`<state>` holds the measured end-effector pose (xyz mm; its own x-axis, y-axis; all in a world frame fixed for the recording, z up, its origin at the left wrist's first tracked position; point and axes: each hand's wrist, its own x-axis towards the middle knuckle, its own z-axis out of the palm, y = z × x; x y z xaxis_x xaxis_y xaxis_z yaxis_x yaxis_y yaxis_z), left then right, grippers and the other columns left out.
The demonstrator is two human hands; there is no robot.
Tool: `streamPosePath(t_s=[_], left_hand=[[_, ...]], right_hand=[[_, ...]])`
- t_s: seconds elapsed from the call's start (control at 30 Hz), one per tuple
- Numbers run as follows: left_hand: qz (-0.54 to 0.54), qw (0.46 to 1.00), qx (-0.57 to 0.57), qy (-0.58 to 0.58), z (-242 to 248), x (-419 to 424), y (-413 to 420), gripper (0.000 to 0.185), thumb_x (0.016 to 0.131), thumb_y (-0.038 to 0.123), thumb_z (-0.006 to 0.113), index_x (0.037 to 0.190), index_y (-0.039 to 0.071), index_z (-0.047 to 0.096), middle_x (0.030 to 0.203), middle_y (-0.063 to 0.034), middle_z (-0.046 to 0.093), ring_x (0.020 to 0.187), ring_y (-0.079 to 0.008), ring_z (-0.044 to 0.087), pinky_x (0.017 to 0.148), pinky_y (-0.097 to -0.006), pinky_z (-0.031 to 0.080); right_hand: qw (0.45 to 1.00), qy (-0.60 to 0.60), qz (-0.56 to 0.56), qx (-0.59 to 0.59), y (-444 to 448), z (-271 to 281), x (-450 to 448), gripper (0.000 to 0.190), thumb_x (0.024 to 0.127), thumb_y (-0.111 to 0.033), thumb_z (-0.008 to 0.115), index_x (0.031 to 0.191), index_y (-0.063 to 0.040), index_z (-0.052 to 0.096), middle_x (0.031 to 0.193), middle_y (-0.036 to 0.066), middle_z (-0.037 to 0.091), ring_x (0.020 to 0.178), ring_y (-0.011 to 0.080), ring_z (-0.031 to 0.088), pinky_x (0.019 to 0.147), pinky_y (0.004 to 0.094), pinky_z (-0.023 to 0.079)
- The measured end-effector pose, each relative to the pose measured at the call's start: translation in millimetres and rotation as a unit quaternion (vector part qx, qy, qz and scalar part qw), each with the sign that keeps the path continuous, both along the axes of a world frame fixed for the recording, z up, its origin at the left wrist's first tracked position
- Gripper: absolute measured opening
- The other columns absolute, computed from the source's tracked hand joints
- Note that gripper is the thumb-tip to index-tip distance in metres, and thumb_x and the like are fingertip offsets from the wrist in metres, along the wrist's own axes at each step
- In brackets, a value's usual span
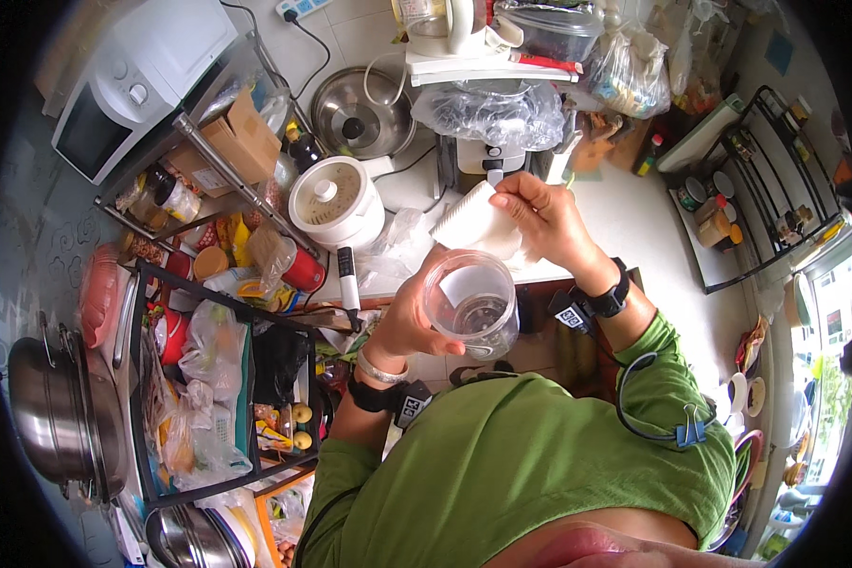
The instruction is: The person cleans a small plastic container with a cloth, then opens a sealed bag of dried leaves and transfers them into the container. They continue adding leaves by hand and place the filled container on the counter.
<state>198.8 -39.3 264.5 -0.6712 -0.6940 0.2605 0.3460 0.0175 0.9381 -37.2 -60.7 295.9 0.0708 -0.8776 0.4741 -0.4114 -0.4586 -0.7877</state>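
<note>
My left hand [408, 316] grips a clear plastic jar [479, 323] around its side, with the wide mouth tilted up towards me. I see no contents in it beyond reflections on the clear wall and base. Just beyond the rim, my right hand [543, 216] pinches a white ribbed sheet [472, 220], which looks like a paper towel or cloth, between thumb and fingers. The sheet hangs close to the jar's far edge; whether they touch I cannot tell. A crumpled clear plastic bag [397, 245] lies on the white counter past my left hand.
A white electric pot [334, 195] with a long handle stands at the counter's left, its handle reaching over the front edge. Behind it is a steel pan lid [362, 113]. Loaded shelves [206, 284] crowd the left; a black wire rack [767, 184] with jars stands right.
</note>
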Motion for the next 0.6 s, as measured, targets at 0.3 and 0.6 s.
streamPosePath(t_s=[0.3,0.6], left_hand=[[0.022,0.997,-0.060,-0.050,-4.8,14.0,1.1,0.107,0.059,0.033,0.096,0.143,-0.005,0.042,0.137,-0.0103,0.041,0.131,-0.0230,0.045,0.111,-0.0366,0.036],[0.030,0.996,-0.065,-0.044,-14.1,27.4,-3.1,0.109,0.058,0.038,0.096,0.142,-0.006,0.043,0.139,-0.0121,0.042,0.132,-0.0236,0.044,0.112,-0.0363,0.035]], right_hand=[[0.973,0.185,-0.056,-0.130,1.0,13.0,-5.2,0.012,0.092,-0.018,0.068,0.091,-0.006,0.065,0.070,0.015,0.066,0.063,0.0339,0.066,0.056,0.0402,0.051],[0.877,-0.364,0.222,0.222,-11.7,20.5,-16.0,0.026,0.101,-0.008,0.053,0.124,-0.001,0.060,0.099,0.008,0.070,0.084,0.0142,0.068,0.076,0.0263,0.055]])
